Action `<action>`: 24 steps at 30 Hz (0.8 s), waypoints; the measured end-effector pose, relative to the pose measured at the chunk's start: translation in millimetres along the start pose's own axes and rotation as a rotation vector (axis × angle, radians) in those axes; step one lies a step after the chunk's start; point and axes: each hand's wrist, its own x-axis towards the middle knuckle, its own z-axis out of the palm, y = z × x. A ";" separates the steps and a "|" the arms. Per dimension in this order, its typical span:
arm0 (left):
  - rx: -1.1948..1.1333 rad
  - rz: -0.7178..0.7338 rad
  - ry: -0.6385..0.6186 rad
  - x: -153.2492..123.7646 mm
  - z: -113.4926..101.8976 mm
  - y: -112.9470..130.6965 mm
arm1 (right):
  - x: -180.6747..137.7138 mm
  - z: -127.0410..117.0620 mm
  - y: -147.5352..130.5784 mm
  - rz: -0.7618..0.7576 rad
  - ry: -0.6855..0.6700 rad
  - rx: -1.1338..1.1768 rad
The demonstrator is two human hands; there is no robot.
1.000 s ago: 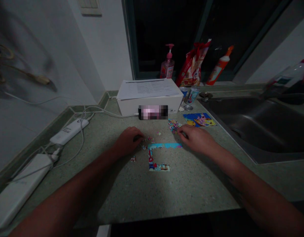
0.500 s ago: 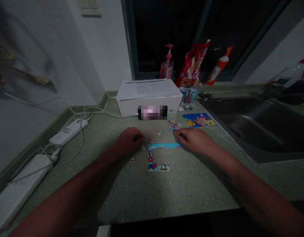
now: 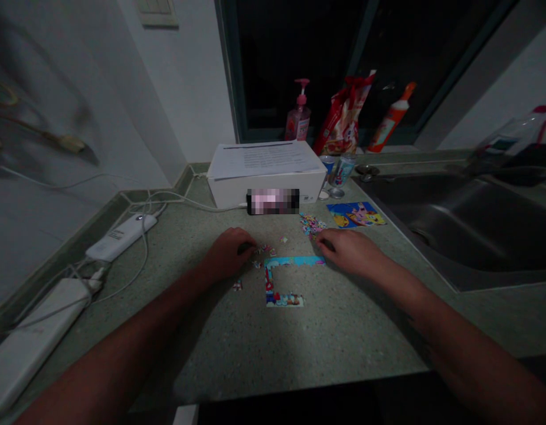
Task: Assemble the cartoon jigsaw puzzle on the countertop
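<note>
A partly joined jigsaw (image 3: 279, 277) lies on the speckled green counter (image 3: 299, 342): a blue top strip, a left strip and a short bottom row. My left hand (image 3: 228, 254) rests curled on the counter at the puzzle's top left corner, beside a few loose pieces (image 3: 266, 249). My right hand (image 3: 350, 252) lies with fingers closed at the strip's right end, next to a heap of loose pieces (image 3: 312, 224). What either hand holds is hidden. One stray piece (image 3: 238, 285) lies near my left wrist.
A white box (image 3: 266, 174) with paper on top stands behind the puzzle, a phone (image 3: 273, 201) leaning on it. A reference picture (image 3: 355, 214) lies to the right. A steel sink (image 3: 467, 224) fills the right. Chargers and cables (image 3: 120, 236) lie left. Bottles (image 3: 299, 118) stand on the sill.
My right hand has slid a little left and back, from the loose heap toward the right end of the blue strip. My left hand has stayed put.
</note>
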 end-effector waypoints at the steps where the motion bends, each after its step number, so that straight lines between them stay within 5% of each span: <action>1: 0.002 0.001 -0.002 0.0 0.3 -0.3 | 0.0 0.1 0.0 -0.002 -0.003 0.002; 24: 0.020 0.018 0.004 -0.7 1.2 -0.1 | 0.8 4.8 4.7 -0.055 0.016 0.037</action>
